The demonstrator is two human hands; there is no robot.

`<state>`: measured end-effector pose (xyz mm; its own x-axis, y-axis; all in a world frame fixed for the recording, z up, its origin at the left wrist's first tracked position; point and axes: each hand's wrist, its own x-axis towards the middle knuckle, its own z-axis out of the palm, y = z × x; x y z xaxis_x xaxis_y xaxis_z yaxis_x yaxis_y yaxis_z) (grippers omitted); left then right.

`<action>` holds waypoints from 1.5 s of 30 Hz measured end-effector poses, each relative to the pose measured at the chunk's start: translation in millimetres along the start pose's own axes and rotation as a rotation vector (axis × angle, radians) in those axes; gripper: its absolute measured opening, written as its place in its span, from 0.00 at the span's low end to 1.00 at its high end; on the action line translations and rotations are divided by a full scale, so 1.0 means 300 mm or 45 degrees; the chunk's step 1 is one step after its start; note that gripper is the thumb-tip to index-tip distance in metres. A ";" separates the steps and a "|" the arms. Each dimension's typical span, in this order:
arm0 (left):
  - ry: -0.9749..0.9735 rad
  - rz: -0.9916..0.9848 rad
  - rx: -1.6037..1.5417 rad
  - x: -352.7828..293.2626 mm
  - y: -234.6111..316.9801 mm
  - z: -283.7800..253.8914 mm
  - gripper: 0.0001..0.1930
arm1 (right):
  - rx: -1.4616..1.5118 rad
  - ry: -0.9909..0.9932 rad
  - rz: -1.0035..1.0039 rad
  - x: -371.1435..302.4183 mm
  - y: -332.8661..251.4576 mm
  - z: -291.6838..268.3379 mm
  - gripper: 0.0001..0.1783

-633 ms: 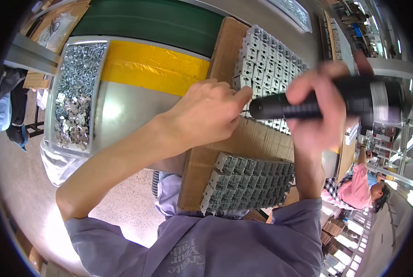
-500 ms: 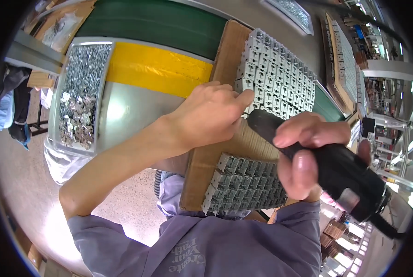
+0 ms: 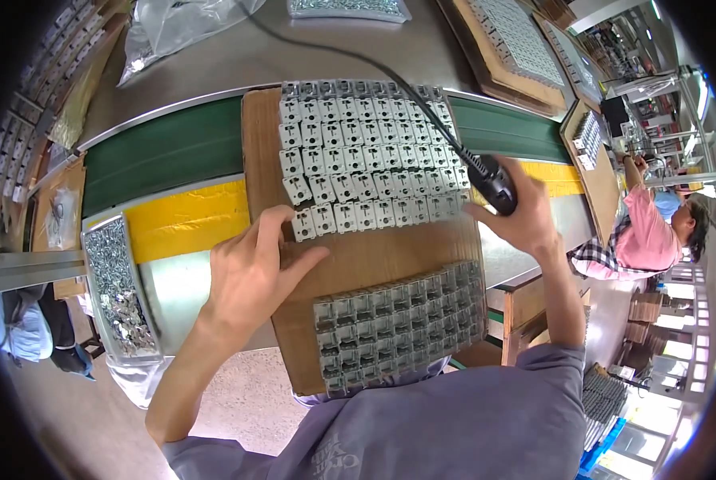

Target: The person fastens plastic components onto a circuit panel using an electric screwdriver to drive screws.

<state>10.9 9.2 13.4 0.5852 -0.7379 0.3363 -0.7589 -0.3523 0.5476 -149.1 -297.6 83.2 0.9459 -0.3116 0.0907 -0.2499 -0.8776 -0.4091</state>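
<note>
A black corded electric screwdriver (image 3: 498, 192) is held in my right hand (image 3: 528, 218), just past the right end of the front row of parts. Its cable runs up and away to the left. My left hand (image 3: 246, 276) has its thumb spread from the fingers, and the index fingertip is at the left end of that front row. Small white block-shaped parts with holes (image 3: 366, 172) stand in tight rows on a brown board (image 3: 382, 258). The front row sits slightly apart from the others. Nearer to me lies a group of grey open-topped parts (image 3: 398, 320).
At the left, a clear tray (image 3: 122, 288) holds small metal pieces. Yellow tape (image 3: 190, 216) and a green strip (image 3: 166, 160) cross the bench. Beyond are a plastic bag (image 3: 182, 28) and more loaded boards (image 3: 518, 52). A person in pink (image 3: 646, 224) sits at the right.
My view has turned, and the whole board now shows. My hands have moved apart: the left has loosened from its closed grasp, the right has swung the screwdriver to the row's right end.
</note>
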 end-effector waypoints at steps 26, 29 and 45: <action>-0.616 -0.596 -0.344 -0.003 0.145 -0.038 0.11 | 0.412 -0.288 0.416 -0.164 0.034 0.055 0.24; -0.450 -0.440 -0.311 -0.036 0.139 -0.007 0.11 | 0.499 -0.275 0.409 -0.166 0.043 0.071 0.24; -0.056 -0.233 0.304 0.115 0.007 0.062 0.30 | 0.248 -0.002 0.079 0.036 0.102 0.105 0.40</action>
<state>24.2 -27.6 11.9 0.7097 -0.6717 0.2123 -0.6905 -0.6035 0.3988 -140.0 -316.5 43.0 0.9303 -0.3621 0.0585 -0.2629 -0.7696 -0.5819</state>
